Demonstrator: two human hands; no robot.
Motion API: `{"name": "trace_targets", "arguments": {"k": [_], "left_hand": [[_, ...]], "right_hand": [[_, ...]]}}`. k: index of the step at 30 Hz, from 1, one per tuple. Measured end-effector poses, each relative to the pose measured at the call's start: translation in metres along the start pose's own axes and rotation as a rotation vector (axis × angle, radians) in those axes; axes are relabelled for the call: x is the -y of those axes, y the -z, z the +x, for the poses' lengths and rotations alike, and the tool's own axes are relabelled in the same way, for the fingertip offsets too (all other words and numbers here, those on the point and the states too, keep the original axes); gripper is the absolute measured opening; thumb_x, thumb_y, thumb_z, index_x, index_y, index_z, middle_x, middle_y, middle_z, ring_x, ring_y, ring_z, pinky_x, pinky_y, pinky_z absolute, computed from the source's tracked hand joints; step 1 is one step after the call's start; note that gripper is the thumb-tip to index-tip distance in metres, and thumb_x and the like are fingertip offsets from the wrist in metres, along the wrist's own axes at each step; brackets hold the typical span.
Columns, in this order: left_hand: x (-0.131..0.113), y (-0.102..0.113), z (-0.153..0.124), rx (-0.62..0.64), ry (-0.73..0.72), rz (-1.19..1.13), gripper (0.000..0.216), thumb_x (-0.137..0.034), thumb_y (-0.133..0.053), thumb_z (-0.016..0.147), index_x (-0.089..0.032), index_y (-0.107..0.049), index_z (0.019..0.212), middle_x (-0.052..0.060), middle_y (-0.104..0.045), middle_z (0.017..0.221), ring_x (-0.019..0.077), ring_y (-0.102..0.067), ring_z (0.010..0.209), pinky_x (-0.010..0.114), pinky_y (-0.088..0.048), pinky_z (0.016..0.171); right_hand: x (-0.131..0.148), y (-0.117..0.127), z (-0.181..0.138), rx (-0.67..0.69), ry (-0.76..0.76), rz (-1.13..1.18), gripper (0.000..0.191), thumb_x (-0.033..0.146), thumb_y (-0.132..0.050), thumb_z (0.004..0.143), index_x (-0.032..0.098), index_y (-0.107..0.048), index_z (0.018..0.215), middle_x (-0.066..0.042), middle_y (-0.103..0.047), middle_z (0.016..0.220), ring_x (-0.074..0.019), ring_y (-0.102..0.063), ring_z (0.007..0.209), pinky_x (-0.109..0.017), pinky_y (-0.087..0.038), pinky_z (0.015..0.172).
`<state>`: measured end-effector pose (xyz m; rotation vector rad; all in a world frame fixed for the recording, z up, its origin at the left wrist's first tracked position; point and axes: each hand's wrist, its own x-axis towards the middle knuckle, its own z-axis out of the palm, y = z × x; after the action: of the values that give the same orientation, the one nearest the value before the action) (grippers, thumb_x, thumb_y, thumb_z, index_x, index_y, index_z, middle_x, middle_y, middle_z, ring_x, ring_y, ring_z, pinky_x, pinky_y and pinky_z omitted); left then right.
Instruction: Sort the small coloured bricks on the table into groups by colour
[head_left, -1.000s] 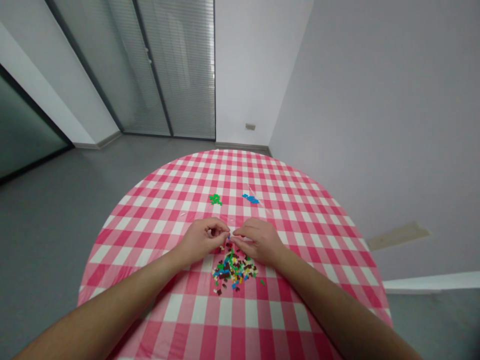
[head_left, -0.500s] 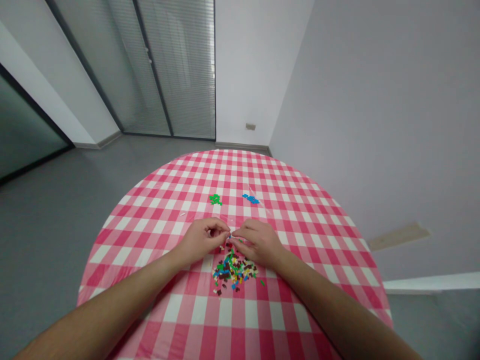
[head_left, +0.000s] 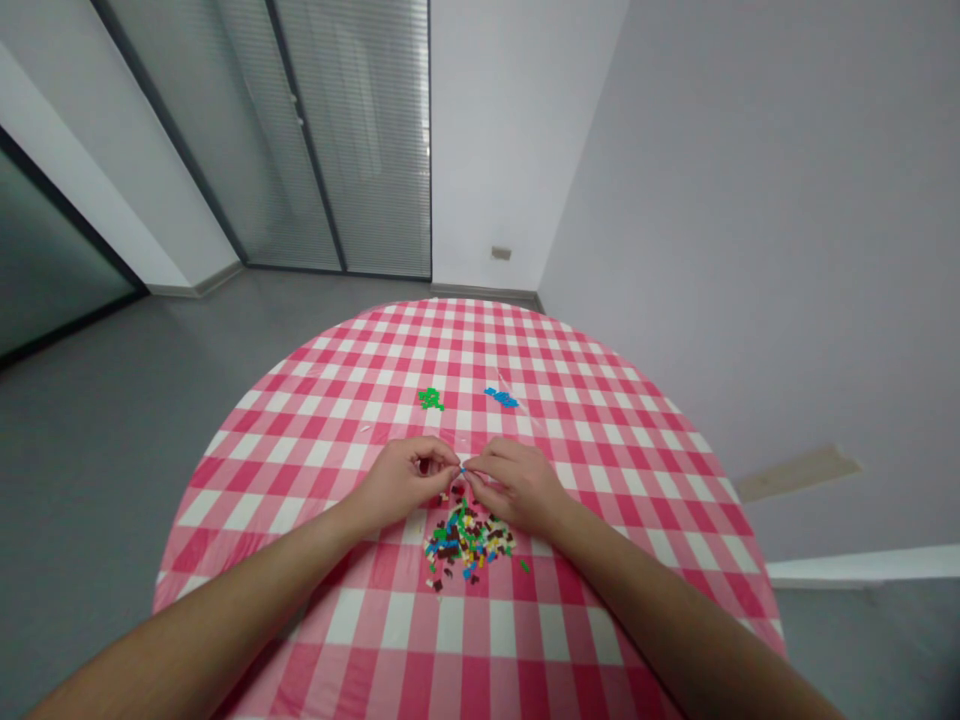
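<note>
Both hands meet just beyond a mixed pile of small building bricks [head_left: 466, 540] in brown, green, blue, yellow and white. A tiny blue brick [head_left: 463, 470] shows between the fingertips. My left hand [head_left: 411, 478] pinches it from the left with thumb and forefinger. From the right, my right hand [head_left: 517, 482] pinches at the same brick, its fingertips nearly touching those of the left. Whether there is more than one piece between them is too small to make out. Farther off lie a cluster of green bricks [head_left: 430, 399] and a cluster of blue bricks [head_left: 502, 398].
A round table with a red and white checked cloth [head_left: 480, 340] carries everything. A small white piece [head_left: 365, 429] lies left of the hands. One green brick [head_left: 524, 565] sits apart at the pile's right. Beyond are a glass partition [head_left: 360, 150] and a wall [head_left: 750, 250].
The right thumb and fingertips have closed in on the blue brick, which now shows between both hands' fingertips. The left hand, the pile and the two clusters look the same.
</note>
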<state>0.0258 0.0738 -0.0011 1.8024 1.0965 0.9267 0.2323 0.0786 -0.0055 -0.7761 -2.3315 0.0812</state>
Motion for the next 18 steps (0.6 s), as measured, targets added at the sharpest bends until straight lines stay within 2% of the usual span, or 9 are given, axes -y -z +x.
{"name": "trace_targets", "arguments": {"k": [8,18], "left_hand": [[0.0003,-0.001,0.0006,0.002,0.012,0.0,0.011,-0.024,-0.061,0.077,-0.017,-0.07,0.08,0.003,-0.07,0.073,0.0127,-0.058,0.062,0.024,-0.044,0.056],[-0.0008,-0.002,-0.0001,0.019,0.034,-0.046,0.009,-0.021,-0.06,0.073,-0.017,-0.066,0.078,-0.001,-0.059,0.061,0.0104,-0.049,0.054,0.023,-0.038,0.051]], "right_hand": [[-0.0006,-0.0011,0.0006,-0.029,0.032,0.016,0.016,0.022,-0.055,0.091,0.018,-0.069,0.086,-0.005,-0.068,0.073,-0.0154,-0.06,0.068,-0.025,-0.045,0.059],[0.0018,-0.0011,0.0003,-0.013,0.021,0.009,0.015,0.022,-0.056,0.091,0.019,-0.069,0.085,-0.005,-0.068,0.074,-0.0155,-0.06,0.07,-0.026,-0.045,0.059]]}}
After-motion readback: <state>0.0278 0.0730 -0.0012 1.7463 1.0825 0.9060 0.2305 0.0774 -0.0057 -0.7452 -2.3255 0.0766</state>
